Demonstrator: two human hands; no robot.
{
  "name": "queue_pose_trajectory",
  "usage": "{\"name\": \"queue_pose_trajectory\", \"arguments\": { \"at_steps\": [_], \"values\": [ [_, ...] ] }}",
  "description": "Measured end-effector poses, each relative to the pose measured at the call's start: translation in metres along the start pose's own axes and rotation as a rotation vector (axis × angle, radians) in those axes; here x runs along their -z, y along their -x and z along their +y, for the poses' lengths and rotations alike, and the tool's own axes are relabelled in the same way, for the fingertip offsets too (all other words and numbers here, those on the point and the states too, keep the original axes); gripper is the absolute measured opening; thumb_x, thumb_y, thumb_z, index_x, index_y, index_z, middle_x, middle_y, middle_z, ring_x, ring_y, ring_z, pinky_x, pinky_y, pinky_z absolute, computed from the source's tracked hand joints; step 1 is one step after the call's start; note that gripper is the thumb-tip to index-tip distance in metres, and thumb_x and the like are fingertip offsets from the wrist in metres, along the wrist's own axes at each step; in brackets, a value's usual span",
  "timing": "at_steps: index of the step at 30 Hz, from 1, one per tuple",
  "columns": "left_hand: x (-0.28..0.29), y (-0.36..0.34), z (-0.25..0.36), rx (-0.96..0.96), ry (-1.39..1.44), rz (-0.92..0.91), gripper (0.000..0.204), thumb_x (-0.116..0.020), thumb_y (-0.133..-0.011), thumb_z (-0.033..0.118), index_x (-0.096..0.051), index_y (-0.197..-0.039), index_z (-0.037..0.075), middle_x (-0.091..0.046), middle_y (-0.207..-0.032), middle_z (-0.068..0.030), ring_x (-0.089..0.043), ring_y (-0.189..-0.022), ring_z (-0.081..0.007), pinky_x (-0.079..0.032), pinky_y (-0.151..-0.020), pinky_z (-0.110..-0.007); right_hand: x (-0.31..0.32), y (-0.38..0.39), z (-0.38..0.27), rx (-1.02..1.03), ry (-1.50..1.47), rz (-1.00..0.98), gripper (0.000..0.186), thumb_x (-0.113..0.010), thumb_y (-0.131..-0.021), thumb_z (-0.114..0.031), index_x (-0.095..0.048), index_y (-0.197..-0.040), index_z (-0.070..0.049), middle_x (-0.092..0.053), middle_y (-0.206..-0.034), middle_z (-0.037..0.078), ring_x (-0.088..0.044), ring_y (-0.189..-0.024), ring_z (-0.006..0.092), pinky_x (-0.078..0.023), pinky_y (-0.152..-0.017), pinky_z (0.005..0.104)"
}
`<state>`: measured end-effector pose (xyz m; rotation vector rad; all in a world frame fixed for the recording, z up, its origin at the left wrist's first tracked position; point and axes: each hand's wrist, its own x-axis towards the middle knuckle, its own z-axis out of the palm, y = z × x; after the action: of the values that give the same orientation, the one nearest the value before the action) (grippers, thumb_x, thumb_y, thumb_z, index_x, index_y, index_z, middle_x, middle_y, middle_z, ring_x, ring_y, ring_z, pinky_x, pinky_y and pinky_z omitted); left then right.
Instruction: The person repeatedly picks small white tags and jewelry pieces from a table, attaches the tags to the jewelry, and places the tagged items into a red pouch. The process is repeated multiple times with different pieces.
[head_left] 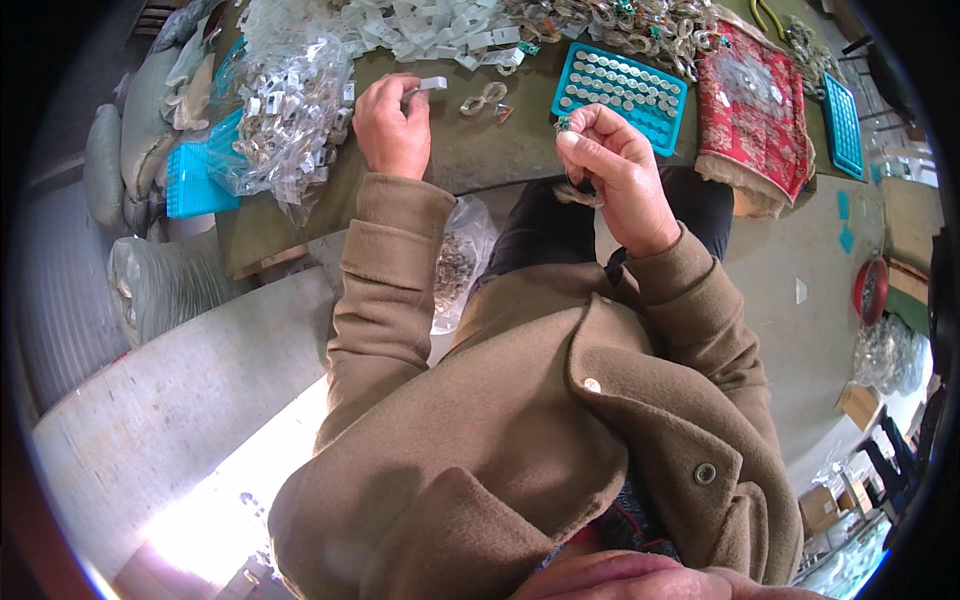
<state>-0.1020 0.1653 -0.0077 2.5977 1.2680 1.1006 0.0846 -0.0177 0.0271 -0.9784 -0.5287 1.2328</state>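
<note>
My left hand (394,128) rests at the table's near side, its fingers closed on a small white plastic housing (432,84) that sticks out past the fingertips. My right hand (618,165) is raised over the table edge, thumb and forefinger pinching a small green circuit board (562,124). A coiled cable hangs below those fingers, partly hidden by the palm. Between the hands, a looped clear cable (484,98) lies on the table. Just behind my right hand sits a blue tray (677,120) holding rows of round, pale pieces.
White housings (420,35) are heaped at the back, beside a pile of coiled cables (640,30). A clear bag of parts (290,110) stands at left near stacked blue trays (195,180). A red patterned cloth (750,120) hangs over the right edge; another blue tray (843,125) lies beyond.
</note>
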Motion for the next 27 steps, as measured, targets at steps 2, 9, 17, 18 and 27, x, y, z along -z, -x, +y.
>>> {"name": "queue_pose_trajectory", "arguments": {
  "at_steps": [2,9,17,18,27],
  "values": [
    [0.008,0.001,0.012,0.247,0.514,-0.091,0.012,-0.07,-0.086,0.011,-0.066,-0.093,0.003,-0.07,-0.088,-0.0018,-0.067,-0.083,-0.0183,-0.052,-0.074,-0.032,-0.003,0.001,-0.001,0.031,0.058,-0.015,0.01,-0.066,-0.091,-0.012,-0.056,-0.089,-0.008,-0.053,-0.069,-0.004,-0.044,-0.058,0.0033,-0.032,-0.049,0.0203],
    [0.044,0.008,0.072,0.605,1.229,-0.659,0.012,-0.068,-0.091,0.014,-0.066,-0.093,0.002,-0.067,-0.092,-0.0025,-0.064,-0.073,-0.0084,-0.049,-0.066,-0.021,0.001,0.004,-0.019,0.258,0.227,-0.093,0.009,-0.068,-0.089,-0.009,-0.062,-0.093,-0.004,-0.056,-0.07,-0.003,-0.048,-0.059,0.0021,-0.034,-0.048,0.019],
    [0.055,0.012,0.107,0.634,1.64,-0.785,0.016,-0.066,-0.092,0.018,-0.063,-0.095,0.002,-0.066,-0.111,-0.0091,-0.066,-0.084,-0.0122,-0.054,-0.075,-0.026,0.006,0.021,-0.027,0.218,0.375,-0.093,0.011,-0.067,-0.091,-0.013,-0.064,-0.096,-0.004,-0.058,-0.071,-0.002,-0.05,-0.059,0.0013,-0.039,-0.045,0.0179],
    [0.054,0.014,0.11,0.639,1.687,-0.765,0.018,-0.067,-0.093,0.018,-0.062,-0.097,0.002,-0.066,-0.11,-0.0091,-0.066,-0.084,-0.0127,-0.055,-0.076,-0.027,0.006,0.023,-0.028,0.201,0.324,-0.084,0.011,-0.067,-0.091,-0.012,-0.064,-0.096,-0.003,-0.059,-0.072,-0.002,-0.051,-0.06,0.002,-0.04,-0.048,0.0184],
    [0.039,0.032,0.13,0.599,1.59,-0.51,0.024,-0.066,-0.093,0.005,-0.064,-0.116,-0.001,-0.07,-0.098,-0.0061,-0.068,-0.085,-0.0116,-0.058,-0.081,-0.028,0.002,0.028,-0.02,0.153,-0.03,-0.067,0.008,-0.063,-0.094,-0.011,-0.062,-0.096,-0.003,-0.06,-0.076,0.001,-0.054,-0.067,0.0069,-0.043,-0.064,0.02]
  ]
}}
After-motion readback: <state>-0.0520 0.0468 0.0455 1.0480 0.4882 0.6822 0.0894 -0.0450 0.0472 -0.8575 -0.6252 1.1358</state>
